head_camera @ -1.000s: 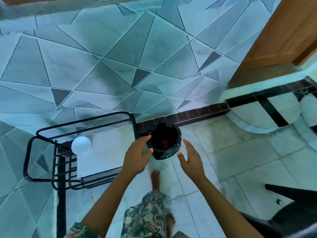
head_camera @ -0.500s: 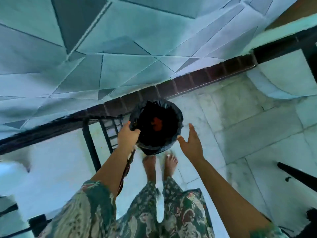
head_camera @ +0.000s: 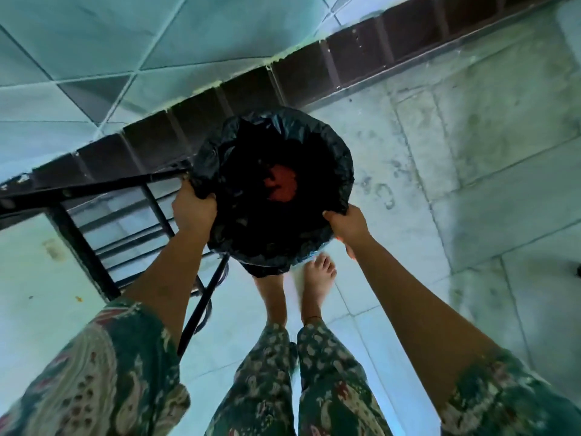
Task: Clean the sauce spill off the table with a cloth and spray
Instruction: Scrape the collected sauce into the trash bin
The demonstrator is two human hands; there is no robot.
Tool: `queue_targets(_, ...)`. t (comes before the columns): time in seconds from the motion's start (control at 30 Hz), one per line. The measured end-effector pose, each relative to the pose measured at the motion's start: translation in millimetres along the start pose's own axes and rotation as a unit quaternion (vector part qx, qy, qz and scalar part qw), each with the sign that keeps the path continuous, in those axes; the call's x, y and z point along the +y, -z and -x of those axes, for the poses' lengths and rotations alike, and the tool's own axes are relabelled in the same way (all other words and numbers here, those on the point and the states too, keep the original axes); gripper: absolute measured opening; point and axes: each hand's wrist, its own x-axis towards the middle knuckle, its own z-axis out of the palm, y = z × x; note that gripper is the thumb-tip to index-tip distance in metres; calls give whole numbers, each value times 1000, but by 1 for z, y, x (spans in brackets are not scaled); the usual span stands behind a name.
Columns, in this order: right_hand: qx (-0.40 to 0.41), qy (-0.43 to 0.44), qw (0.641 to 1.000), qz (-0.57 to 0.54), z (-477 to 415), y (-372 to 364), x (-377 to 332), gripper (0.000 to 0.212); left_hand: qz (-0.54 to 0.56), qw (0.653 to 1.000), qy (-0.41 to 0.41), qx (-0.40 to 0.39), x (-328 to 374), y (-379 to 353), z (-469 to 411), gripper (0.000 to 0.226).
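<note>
A dark tile strip [head_camera: 355, 58] runs slantwise along the foot of the wall, and the black-lined bin [head_camera: 330, 146] hangs just in front of it, raised over the person's bare feet [head_camera: 319, 278]; to the left a black metal frame [head_camera: 81, 247] with thin rails crowds close, its top bar meeting the bin's left edge, so that side is tight; to the right the grey floor [head_camera: 471, 152] lies wide and bare right out to the picture's edge; the left hand [head_camera: 191, 209] grips the bin's left rim, its fingers curled over into the crumpled plastic; the right hand [head_camera: 349, 223] holds the near right rim, thumb and fingers [head_camera: 333, 214] pinching the liner's edge; both arms reach forward from patterned sleeves; deep in the bin's dark middle lies a red lump [head_camera: 281, 184], possibly a sauce-stained cloth, though the shadow is too deep to say.
</note>
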Motion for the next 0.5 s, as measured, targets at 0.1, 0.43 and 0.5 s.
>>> queue_targets(0.1,-6,-24,999,-29,7,5,-6,11,-20,1000,1,-13,3,6,5,41)
queue_targets(0.43,-48,-81,994,-62,167,91,-21,25,-90,990,-81,-68,67,103,151,27)
queue_targets(0.5,-49,-73,994,-61,223,122,-25,34,-92,984,-117,-94,89,137,197,14)
